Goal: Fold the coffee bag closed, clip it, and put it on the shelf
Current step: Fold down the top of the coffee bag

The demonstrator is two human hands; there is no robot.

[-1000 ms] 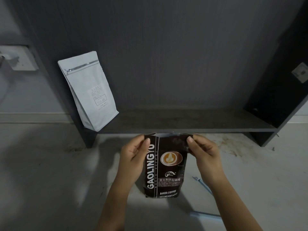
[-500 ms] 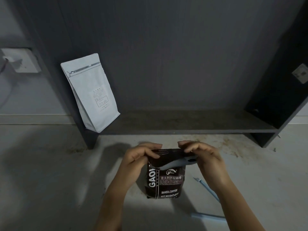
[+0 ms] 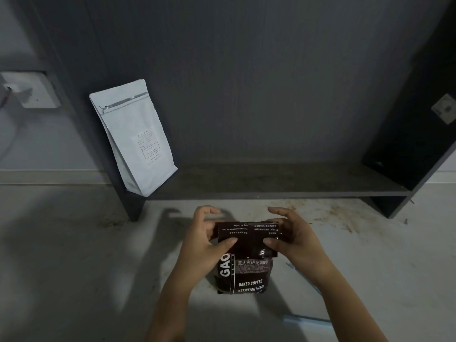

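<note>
A dark brown coffee bag (image 3: 246,272) with white print stands upright on the pale floor, just in front of the low dark shelf (image 3: 271,183). Its top is folded forward over the front, so the back-side text shows upside down on the flap. My left hand (image 3: 204,240) pinches the flap's left end, thumb pressed on the front. My right hand (image 3: 293,240) pinches the right end the same way. A light blue clip (image 3: 306,319) lies on the floor to the lower right, partly hidden behind my right forearm.
A white coffee bag (image 3: 135,137) leans at the shelf's left end against the dark side panel. The shelf's back wall and right side panel (image 3: 419,134) enclose the space. A wall socket (image 3: 29,90) sits at far left. Brown stains mark the floor at right.
The bag's top, upright a second ago, has been folded forward and down over the front. Both hands followed it down and now press the flap flat.
</note>
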